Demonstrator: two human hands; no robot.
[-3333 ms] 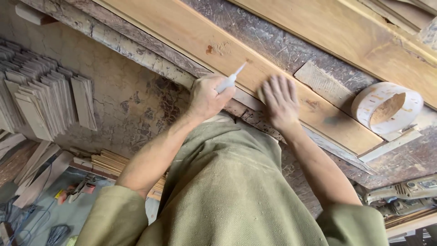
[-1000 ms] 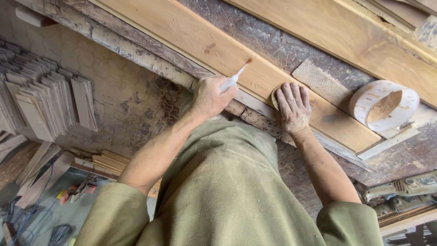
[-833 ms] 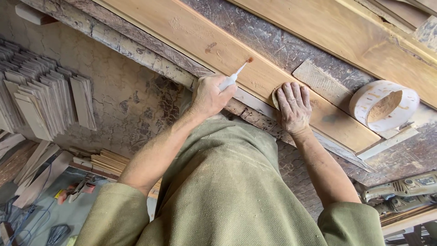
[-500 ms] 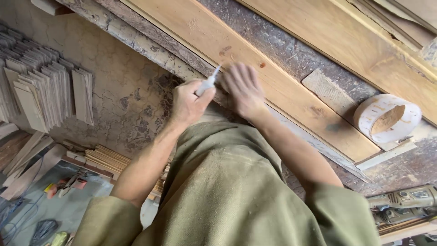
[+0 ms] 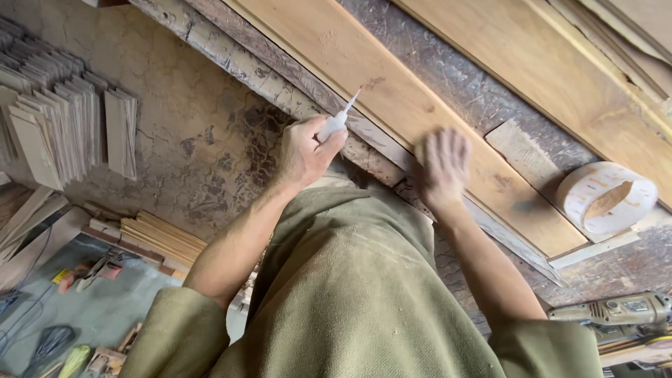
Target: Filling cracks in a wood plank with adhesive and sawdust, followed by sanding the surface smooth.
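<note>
Sliding left along the wooden plank (image 5: pixel 420 112): right hand (image 5: pixel 441 168) flat, fingers spread; left hand (image 5: pixel 304 150) fingers pinching glue tube (image 5: pixel 336 122).

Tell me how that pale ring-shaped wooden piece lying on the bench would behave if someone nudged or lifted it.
The wooden ring lies on its flat side, so a nudge would probably slide it, not roll it. Hollow-centred and thin-walled, it is likely light. Its wall looks rigid, so it should keep its shape when lifted.
</note>
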